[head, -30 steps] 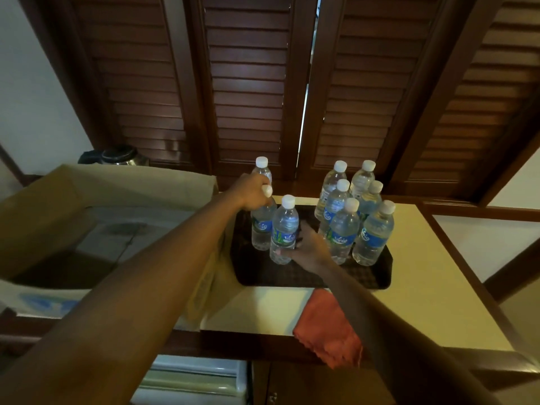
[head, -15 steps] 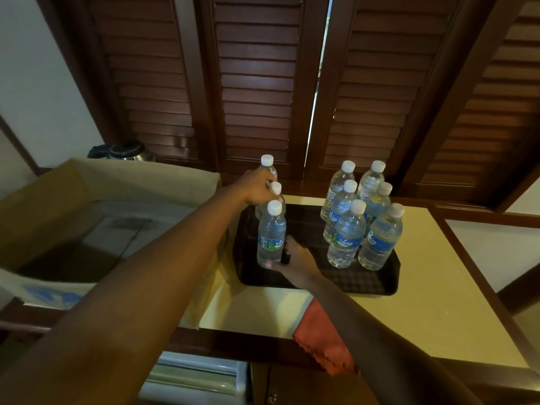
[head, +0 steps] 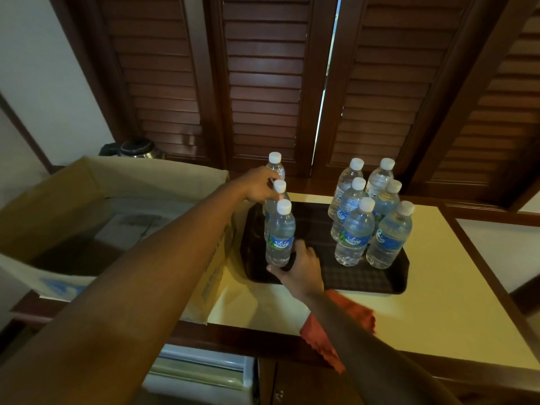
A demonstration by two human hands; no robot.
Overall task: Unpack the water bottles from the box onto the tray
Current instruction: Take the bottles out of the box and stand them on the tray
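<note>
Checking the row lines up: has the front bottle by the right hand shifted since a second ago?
Yes. The front bottle has slid left along the tray, away from the right cluster, now in line before the two by the left hand. Right hand at its base.

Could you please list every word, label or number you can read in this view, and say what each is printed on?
None can be quoted with confidence.
Water bottles' blue labels: white script logo, too blurred to read.
Cardboard box: dark print on its side, too small and skewed.
Box flap: blue marking, no legible letters.
Tray: no text.
</note>
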